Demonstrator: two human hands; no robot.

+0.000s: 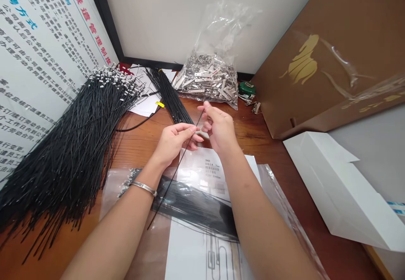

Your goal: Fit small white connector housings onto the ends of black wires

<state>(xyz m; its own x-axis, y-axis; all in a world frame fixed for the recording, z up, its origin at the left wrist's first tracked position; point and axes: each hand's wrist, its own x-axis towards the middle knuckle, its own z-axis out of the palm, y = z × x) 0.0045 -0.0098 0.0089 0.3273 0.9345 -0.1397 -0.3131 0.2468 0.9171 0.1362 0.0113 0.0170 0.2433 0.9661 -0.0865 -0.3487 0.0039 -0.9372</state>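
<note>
A single thin black cable runs slantwise between my two hands, its lower end hanging free near my left wrist. My left hand pinches it between thumb and fingers partway along. Higher up, my right hand pinches its upper end with thumb and forefinger. Just beyond my hands lies a tied bundle of black cables. Below my forearms, more black cables lie in a clear plastic bag, together with a printed sheet.
A large pile of black cables with white connectors stands at left against a printed board. Behind are a clear bag of metal clips and a green tape measure. A brown box and white carton stand at right.
</note>
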